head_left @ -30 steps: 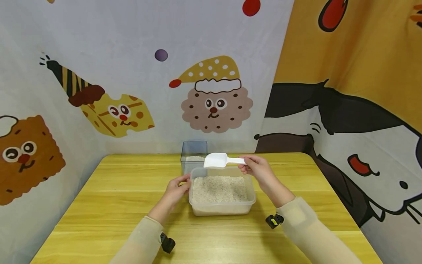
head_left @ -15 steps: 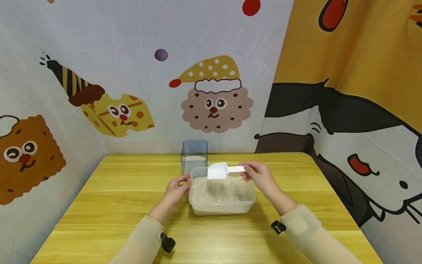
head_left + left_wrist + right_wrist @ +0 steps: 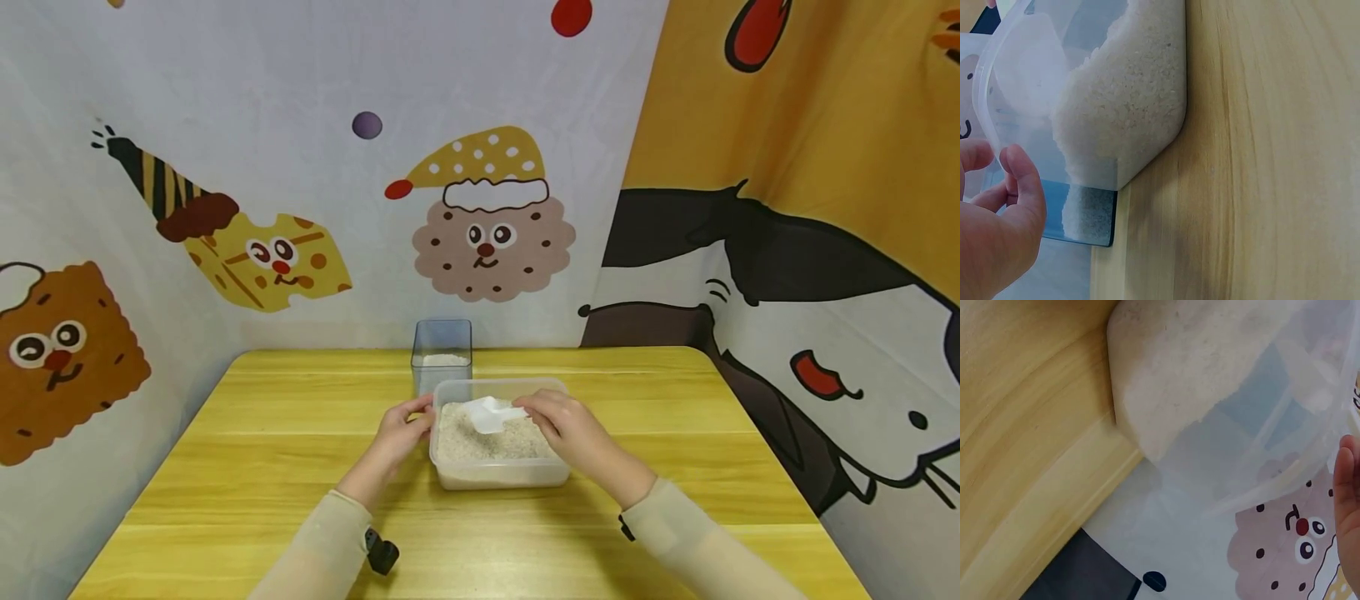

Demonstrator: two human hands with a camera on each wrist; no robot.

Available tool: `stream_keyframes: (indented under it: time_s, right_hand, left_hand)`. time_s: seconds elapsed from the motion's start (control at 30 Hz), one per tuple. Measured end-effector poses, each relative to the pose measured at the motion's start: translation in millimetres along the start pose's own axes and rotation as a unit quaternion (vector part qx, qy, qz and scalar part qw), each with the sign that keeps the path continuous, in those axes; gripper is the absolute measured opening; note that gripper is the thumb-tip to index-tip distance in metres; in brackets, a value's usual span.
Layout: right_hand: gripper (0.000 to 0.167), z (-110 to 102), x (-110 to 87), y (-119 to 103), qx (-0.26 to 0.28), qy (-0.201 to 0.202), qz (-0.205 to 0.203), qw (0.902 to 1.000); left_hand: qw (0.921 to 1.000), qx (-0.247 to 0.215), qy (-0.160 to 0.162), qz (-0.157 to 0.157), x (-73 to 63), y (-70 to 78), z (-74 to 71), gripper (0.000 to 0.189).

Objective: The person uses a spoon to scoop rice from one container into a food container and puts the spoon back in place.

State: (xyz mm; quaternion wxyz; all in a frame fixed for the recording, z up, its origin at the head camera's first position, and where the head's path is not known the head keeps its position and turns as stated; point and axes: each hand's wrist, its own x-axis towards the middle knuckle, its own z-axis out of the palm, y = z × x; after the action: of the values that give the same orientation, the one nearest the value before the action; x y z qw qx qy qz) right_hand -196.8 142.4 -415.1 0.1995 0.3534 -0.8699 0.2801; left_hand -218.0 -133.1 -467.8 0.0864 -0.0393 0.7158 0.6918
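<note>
A clear plastic tub [image 3: 501, 477] of rice [image 3: 480, 446] stands mid-table. My left hand [image 3: 401, 433] pinches its rim at the left far corner; in the left wrist view the thumb [image 3: 1019, 169] and a finger meet at that rim. My right hand [image 3: 570, 425] grips the handle of a white scoop [image 3: 487, 415], with the bowl inside the tub, low over the rice. Whether the bowl touches the grains I cannot tell. Through the tub wall in the right wrist view the scoop is a pale blur, and only part of the right hand [image 3: 1347, 494] shows.
Just behind the tub's left far corner stands a blue-tinted clear container [image 3: 442, 337] with some rice in it. The wooden table [image 3: 300, 417] ends at a cartoon-printed cloth [image 3: 315, 150] at the back. A small black camera [image 3: 381, 552] is on the left wrist.
My right hand has brought the scoop from above the tub's far rim, nearer and down into the tub, and the scoop has tilted. The left hand and both containers have stayed put.
</note>
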Motion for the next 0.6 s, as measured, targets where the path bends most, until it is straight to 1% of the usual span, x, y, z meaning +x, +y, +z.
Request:
stream_keyframes:
  time_s: [0.07,0.1,0.17,0.27,0.43,0.53,0.6]
  right_hand:
    - [0.022,2.2,-0.1,-1.1,-0.002,0.01,-0.027,0.9996]
    - [0.022,3.3,-0.1,-1.7,0.002,0.013,-0.034,0.9993]
    - [0.022,5.2,0.0,-2.7,0.015,0.014,-0.034,0.9992]
    - [0.022,9.5,-1.0,-3.2,0.032,0.006,-0.024,0.9992]
    - [0.024,15.4,-1.8,-4.1,0.046,-0.009,0.001,0.9989]
    - [0.024,18.0,-1.7,-3.8,0.06,-0.026,0.028,0.9975]
    - [0.022,19.7,-1.6,-3.2,0.078,-0.041,0.047,0.995]
  left_hand:
    - [1.0,0.002,-0.001,0.001,-0.2,-0.1,-0.1,0.039]
    - [1.0,0.003,-0.002,0.001,-0.3,0.2,0.0,0.04]
    - [1.0,0.003,0.0,-0.001,-0.4,0.3,0.2,0.04]
    - [1.0,0.003,-0.001,0.0,-0.6,0.2,0.4,0.04]
    - [1.0,0.001,0.003,0.001,0.5,-1.0,0.6,0.039]
    - [1.0,0.0,0.004,0.0,1.2,-1.7,0.8,0.039]
    - [1.0,0.001,0.004,0.0,1.2,-1.7,0.9,0.039]
